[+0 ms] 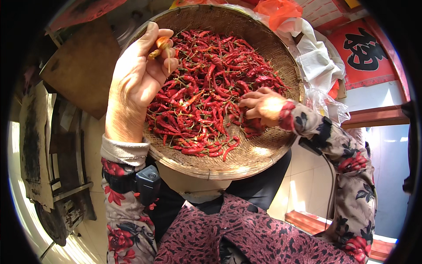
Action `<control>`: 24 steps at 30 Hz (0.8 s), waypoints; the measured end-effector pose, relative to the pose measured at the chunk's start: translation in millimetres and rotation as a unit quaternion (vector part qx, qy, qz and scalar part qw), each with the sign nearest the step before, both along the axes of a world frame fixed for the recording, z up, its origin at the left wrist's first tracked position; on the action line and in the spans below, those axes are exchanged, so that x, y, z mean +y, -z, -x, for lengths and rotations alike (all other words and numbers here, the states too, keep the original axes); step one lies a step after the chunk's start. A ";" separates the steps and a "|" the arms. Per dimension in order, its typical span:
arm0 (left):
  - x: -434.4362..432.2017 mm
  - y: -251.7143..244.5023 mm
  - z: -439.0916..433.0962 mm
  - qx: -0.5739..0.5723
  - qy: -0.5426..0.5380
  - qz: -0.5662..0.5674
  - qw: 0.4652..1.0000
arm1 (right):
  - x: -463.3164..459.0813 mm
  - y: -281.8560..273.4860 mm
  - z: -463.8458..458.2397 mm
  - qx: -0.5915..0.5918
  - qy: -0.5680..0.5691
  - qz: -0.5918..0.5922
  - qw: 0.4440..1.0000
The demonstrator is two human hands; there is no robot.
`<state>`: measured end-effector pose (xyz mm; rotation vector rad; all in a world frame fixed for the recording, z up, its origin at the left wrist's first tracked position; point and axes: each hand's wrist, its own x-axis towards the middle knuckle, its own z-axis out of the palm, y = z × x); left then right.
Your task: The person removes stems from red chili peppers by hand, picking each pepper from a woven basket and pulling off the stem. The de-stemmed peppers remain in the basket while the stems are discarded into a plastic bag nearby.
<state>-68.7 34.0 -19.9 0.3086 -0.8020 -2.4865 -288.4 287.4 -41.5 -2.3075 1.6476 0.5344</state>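
A round woven bamboo tray (260, 151) lies across my lap, heaped with dried red chilies (211, 85) that still carry their stems. My left hand (141, 69) is raised over the tray's left side, palm turned up. Its fingers are closed around a few orange-yellow chilies (161, 46), with a pale stem hanging down. On the right of the heap, my right hand (263, 107) rests with its fingers down among the chilies. Its fingertips are partly hidden, so whether it grips any chili is unclear.
Plastic bags (306, 56) bunch against the tray's far right rim. A red paper with black brushwork (362, 49) is beyond them. To the left stand a brown board (85, 66) and a worn wooden chair (62, 158). Tiled floor (296, 178) shows beside the tray.
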 end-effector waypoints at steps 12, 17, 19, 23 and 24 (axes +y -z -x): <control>1.2 1.8 3.6 0.040 0.034 -0.110 0.993 | 0.5 -41.8 26.7 0.085 0.167 0.137 0.973; 1.4 2.4 5.5 0.038 0.038 -0.085 0.995 | -31.2 -18.8 -38.3 -0.144 -0.035 0.061 0.987; 3.5 2.0 5.0 0.030 0.034 -0.077 0.996 | -42.5 0.1 -60.8 -0.146 -0.088 0.075 0.982; 1.8 1.3 -1.7 0.035 0.016 -0.036 0.999 | -42.6 13.5 -48.9 -0.043 -0.099 0.007 0.994; 0.4 1.9 -3.9 0.038 0.001 -0.025 0.999 | -34.7 11.9 -39.9 -0.029 -0.096 0.012 0.995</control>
